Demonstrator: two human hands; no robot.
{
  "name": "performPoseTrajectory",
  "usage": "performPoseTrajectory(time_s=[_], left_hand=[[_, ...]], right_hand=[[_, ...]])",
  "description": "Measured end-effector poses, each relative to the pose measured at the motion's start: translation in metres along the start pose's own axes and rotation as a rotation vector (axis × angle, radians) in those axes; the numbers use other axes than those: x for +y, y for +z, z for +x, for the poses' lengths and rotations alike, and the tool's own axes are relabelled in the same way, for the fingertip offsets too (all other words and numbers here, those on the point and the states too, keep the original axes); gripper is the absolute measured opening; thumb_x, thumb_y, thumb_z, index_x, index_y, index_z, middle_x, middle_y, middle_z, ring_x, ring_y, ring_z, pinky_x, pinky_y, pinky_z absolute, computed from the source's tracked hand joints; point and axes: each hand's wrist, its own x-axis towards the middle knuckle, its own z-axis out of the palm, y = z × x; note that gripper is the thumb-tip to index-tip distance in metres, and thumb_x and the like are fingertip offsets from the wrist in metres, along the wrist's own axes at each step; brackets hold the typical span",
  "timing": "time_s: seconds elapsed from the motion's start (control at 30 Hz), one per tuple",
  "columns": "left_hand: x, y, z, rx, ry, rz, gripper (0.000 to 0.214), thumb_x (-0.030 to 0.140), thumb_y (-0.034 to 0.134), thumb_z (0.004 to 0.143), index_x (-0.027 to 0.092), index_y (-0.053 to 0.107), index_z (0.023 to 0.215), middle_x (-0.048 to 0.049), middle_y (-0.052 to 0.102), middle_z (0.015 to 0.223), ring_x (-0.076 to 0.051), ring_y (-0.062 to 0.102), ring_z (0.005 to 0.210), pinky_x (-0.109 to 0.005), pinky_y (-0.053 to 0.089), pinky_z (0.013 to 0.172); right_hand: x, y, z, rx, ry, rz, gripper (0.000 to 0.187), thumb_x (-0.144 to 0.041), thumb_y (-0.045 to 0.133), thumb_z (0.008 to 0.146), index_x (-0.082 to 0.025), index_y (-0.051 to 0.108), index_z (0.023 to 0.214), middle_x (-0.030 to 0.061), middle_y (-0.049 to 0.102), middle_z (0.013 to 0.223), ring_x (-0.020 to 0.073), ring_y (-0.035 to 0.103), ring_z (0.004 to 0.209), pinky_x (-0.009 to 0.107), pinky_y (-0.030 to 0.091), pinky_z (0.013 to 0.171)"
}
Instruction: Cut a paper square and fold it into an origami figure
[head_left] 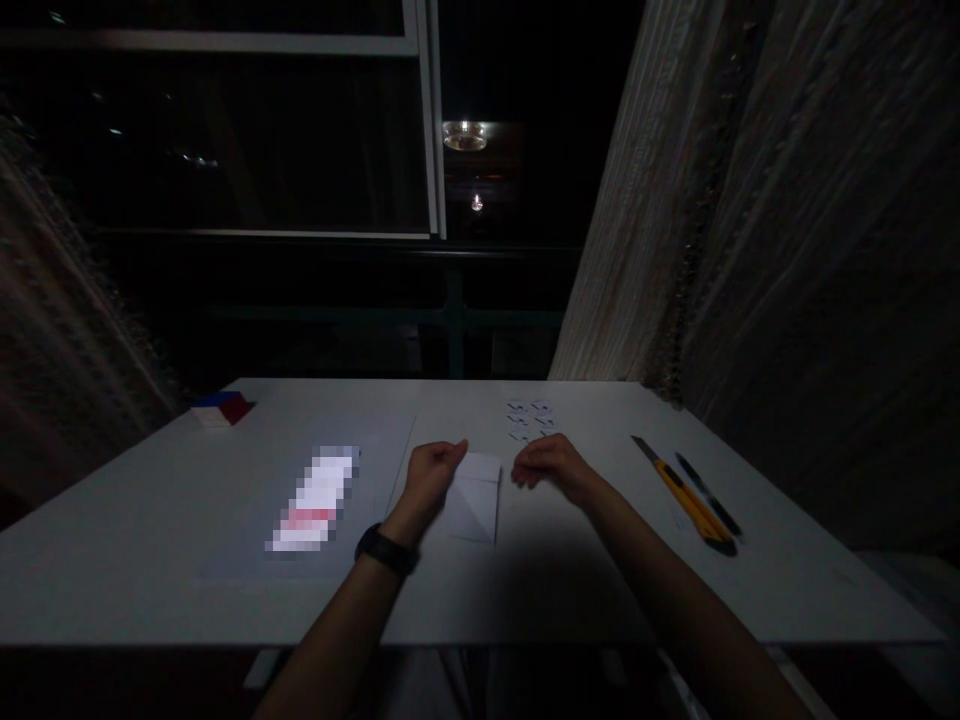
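My left hand (433,474), with a black watch (386,550) on its wrist, is closed on the left edge of a folded white paper (474,500), its thumb along the top left corner. The paper has a flap across its top and a diagonal crease below. To the right of it, a small gap away, my right hand (551,468) hovers with loosely bent fingers a little apart and nothing visible in them. Just behind that hand several small dark marks or cut pieces (531,415) lie in rows on the white table (585,605); the dim light hides their details.
At the right lie a yellow utility knife (686,500), blade out, and a black pen (707,495). A bright, pixelated phone-like screen (315,500) rests on a pale sheet (382,455) at the left. A red, blue and white block (223,408) stands at the back left. Curtains (622,200) flank a dark window.
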Motion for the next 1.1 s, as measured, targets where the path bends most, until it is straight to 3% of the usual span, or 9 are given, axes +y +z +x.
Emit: performPoseTrajectory(time_s=[0.1,0.27,0.47,0.53,0.67,0.9,1.1], left_hand=[[-0.002,0.002,0.0,-0.009,-0.022,-0.054,0.04,0.051,0.064,0.06,0.011,0.059,0.057,0.0012,0.05,0.05,-0.008,0.041,0.045,-0.02,0.031,0.043],[0.003,0.004,-0.005,-0.129,-0.055,-0.084,0.039,0.049,0.066,0.059,0.01,0.061,0.059,-0.0021,0.056,0.053,-0.01,0.046,0.047,-0.021,0.033,0.045],[0.016,-0.001,-0.015,-0.432,-0.075,0.009,0.033,0.04,0.067,0.061,0.009,0.066,0.067,-0.002,0.057,0.052,-0.009,0.046,0.045,-0.021,0.035,0.046],[0.019,-0.002,-0.016,-0.48,-0.074,0.013,0.028,0.037,0.066,0.062,0.009,0.066,0.064,-0.0012,0.055,0.05,-0.009,0.046,0.044,-0.021,0.035,0.045],[0.021,-0.003,-0.016,-0.524,-0.115,-0.007,0.023,0.032,0.066,0.063,0.01,0.065,0.058,-0.0005,0.053,0.043,-0.008,0.044,0.04,-0.021,0.033,0.043],[0.023,-0.007,-0.017,-0.634,-0.144,-0.068,0.021,0.028,0.063,0.065,0.007,0.067,0.063,-0.0103,0.066,0.058,-0.01,0.052,0.044,-0.02,0.035,0.042],[0.021,-0.006,-0.016,-0.575,-0.107,-0.123,0.026,0.031,0.061,0.069,0.006,0.068,0.072,-0.0123,0.067,0.066,-0.014,0.059,0.056,-0.02,0.039,0.047]], right_hand=[[0.005,0.013,0.003,0.03,-0.027,-0.003,0.039,-0.041,0.065,0.063,-0.013,0.063,0.09,0.0071,0.067,0.073,0.0141,0.062,0.055,0.022,0.044,0.046],[0.012,0.031,0.006,0.063,-0.051,-0.142,0.037,-0.047,0.066,0.059,-0.011,0.06,0.06,0.0,0.056,0.046,0.0089,0.05,0.038,0.021,0.039,0.04],[0.01,0.022,0.005,0.099,-0.129,-0.188,0.035,-0.045,0.067,0.06,-0.011,0.059,0.053,-0.0038,0.048,0.041,0.0061,0.04,0.039,0.02,0.029,0.041],[0.009,0.019,0.005,0.097,-0.14,-0.194,0.033,-0.042,0.068,0.059,-0.011,0.06,0.052,-0.0044,0.046,0.041,0.0053,0.037,0.041,0.02,0.026,0.042],[0.003,0.014,0.004,0.066,-0.13,-0.229,0.03,-0.038,0.071,0.057,-0.011,0.06,0.051,-0.0041,0.046,0.043,0.0058,0.036,0.043,0.021,0.025,0.044],[-0.01,0.006,-0.005,0.002,-0.113,-0.208,0.026,-0.034,0.072,0.056,-0.011,0.061,0.05,-0.0028,0.049,0.045,0.0067,0.039,0.045,0.023,0.027,0.047],[-0.009,0.004,-0.005,0.114,-0.135,-0.161,0.026,-0.034,0.071,0.058,-0.011,0.06,0.049,-0.0039,0.046,0.042,0.0061,0.036,0.043,0.022,0.024,0.045]])
